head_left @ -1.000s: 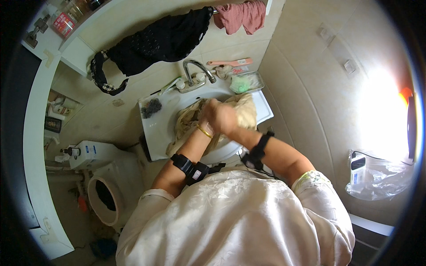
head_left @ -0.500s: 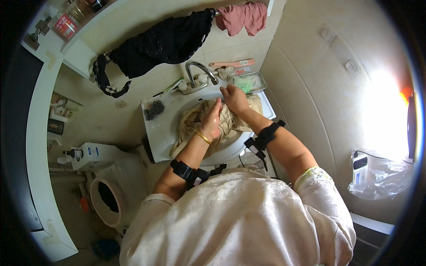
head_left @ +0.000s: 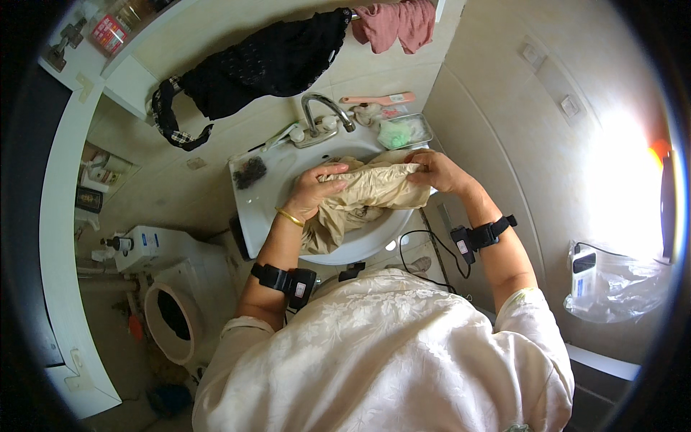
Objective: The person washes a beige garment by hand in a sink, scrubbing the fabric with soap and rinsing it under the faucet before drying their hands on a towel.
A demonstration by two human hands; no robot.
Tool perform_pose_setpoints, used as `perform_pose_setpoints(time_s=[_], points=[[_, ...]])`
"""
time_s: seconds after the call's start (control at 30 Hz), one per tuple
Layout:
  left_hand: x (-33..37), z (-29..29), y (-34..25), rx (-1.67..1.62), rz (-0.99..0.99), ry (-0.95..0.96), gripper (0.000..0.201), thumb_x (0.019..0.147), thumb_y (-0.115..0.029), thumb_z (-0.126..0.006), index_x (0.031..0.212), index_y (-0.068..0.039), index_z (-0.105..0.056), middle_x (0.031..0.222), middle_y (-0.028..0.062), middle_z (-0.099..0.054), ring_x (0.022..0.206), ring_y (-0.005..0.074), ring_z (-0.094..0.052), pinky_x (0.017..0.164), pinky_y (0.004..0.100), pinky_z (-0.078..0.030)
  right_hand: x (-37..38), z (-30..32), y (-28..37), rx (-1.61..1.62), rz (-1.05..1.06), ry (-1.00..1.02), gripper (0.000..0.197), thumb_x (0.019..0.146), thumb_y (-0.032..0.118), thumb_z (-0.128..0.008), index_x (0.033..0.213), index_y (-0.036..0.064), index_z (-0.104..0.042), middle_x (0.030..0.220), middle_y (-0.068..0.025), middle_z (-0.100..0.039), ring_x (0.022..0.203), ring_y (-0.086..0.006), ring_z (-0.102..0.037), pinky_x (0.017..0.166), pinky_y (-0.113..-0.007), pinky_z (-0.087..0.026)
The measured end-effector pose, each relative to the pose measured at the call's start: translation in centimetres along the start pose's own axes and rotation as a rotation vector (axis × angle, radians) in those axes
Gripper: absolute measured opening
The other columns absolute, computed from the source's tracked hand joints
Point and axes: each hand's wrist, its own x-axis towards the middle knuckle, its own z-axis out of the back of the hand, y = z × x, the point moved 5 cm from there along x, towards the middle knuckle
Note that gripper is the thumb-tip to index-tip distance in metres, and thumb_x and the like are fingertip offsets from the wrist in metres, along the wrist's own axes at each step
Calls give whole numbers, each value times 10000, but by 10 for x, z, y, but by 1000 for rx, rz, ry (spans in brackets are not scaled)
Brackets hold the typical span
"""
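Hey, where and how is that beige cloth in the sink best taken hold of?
The beige cloth is likely best taken by both ends of its raised band, one grip coming from the left, one from the right: that band stretches between the left hand and right hand, while the rest lies bunched in the white sink.

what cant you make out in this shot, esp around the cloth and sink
Bottom of the sink, head view: mostly hidden by the beige cloth, so the drain doesn't show.
Palms of the left hand and right hand, head view: hidden by the backs of the hands.
Bottles at upper left, head view: cut off by the top edge.
Part of the right-hand wall, head view: washed out by glare.
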Motion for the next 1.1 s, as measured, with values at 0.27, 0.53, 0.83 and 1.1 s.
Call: perform_pose_setpoints(time_s=[0.27, 0.53, 0.83, 1.1], points=[[22, -4, 39, -517, -80, -130, 189, 871, -155, -498, 979, -27, -585, 1010, 44, -583, 913, 141, -541, 827, 279, -428, 5, -38, -8, 684, -301, -486, 241, 787, -21, -390, 908, 26, -594, 716, -8, -547, 648, -116, -514, 607, -244, -433], [31, -59, 70, -509, 201, -402, 466, 902, -449, -350, 1109, -71, -527, 1064, 56, -567, 971, 196, -522, 851, 326, -422, 50, -88, 31, -403, -71, -416, 223, 790, 250, -559, 781, 28, -567, 710, -187, -581, 609, -370, -556, 584, -414, -455], [46, -24, 76, -815, 65, 35, 508, 868, -534, -390, 1044, -74, -517, 992, 77, -540, 909, 192, -516, 830, 333, -421, 41, -122, 89, -462, 65, -361, 293, 868, 291, -454, 814, 20, -552, 756, -211, -591, 640, -361, -574, 591, -424, -461], [25, -17, 49, 53, 51, 112, 643, 788, -425, -627, 1221, 8, -430, 1163, 70, -500, 1033, 137, -480, 871, 292, -406, 57, -64, 7, -105, -67, -189, 394, 844, 376, -526, 824, -11, -597, 751, -231, -587, 710, -343, -579, 633, -404, -446]])
